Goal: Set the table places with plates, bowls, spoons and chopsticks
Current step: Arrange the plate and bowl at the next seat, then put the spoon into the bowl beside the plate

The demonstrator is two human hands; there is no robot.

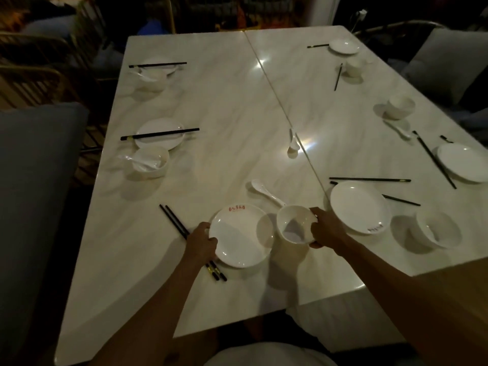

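My left hand (201, 244) grips the left rim of a white plate (241, 235) with red lettering, near the table's front edge. A pair of black chopsticks (175, 223) runs under that hand. My right hand (325, 228) holds a white bowl (295, 224) by its right rim, tilted and overlapping the plate's right side. A white spoon (265, 192) lies just beyond the bowl. To the right lies a second plate (359, 207) with another bowl (438, 228) beside it and chopsticks (369, 179) behind.
The white marble table (224, 101) carries more settings: plate with chopsticks (159, 133) and bowl with spoon (150, 162) at left, another set (155, 75) far left, bowls and plates along the right, a loose spoon (293, 141) mid-table. Grey cushioned seats flank both sides.
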